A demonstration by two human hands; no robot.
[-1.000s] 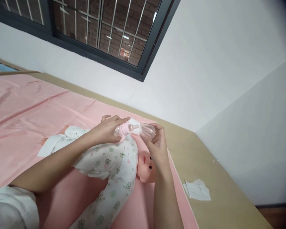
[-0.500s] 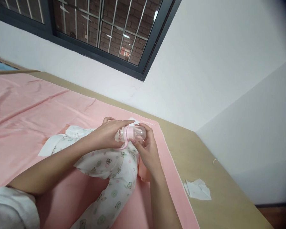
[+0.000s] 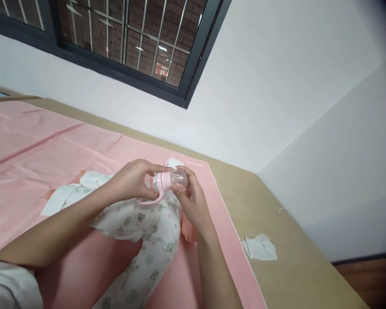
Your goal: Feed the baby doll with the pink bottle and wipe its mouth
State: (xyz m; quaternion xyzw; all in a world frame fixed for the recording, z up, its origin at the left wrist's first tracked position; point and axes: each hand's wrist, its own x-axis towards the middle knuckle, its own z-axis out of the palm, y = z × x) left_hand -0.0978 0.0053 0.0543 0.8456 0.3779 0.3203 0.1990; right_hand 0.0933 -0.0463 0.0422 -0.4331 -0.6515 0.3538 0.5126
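Note:
A baby bottle (image 3: pixel 164 182) with a pink collar and pink handles lies sideways between my two hands. My left hand (image 3: pixel 131 179) is closed round its body and handle, hiding much of the bottle. My right hand (image 3: pixel 193 201) grips the clear dome cap (image 3: pixel 179 177) at the other end, thumb below and fingers above. Cap and collar touch or nearly touch; I cannot tell whether they are joined. Below the bottle is a small printed white outfit (image 3: pixel 159 227) on what looks like a doll, whose skin-coloured part (image 3: pixel 188 229) shows beside my right wrist.
A pink sheet (image 3: pixel 64 146) covers much of the wooden surface (image 3: pixel 247 193). A crumpled white tissue (image 3: pixel 260 247) lies on the wood at right. Some white cloth or paper (image 3: pixel 174 162) sits just behind the bottle. A white wall and a barred window (image 3: pixel 131 38) rise behind.
The view has shifted slightly, so everything sits a little further left. My left hand has slid back along the bottle, showing more of the handle. Both hands keep their hold.

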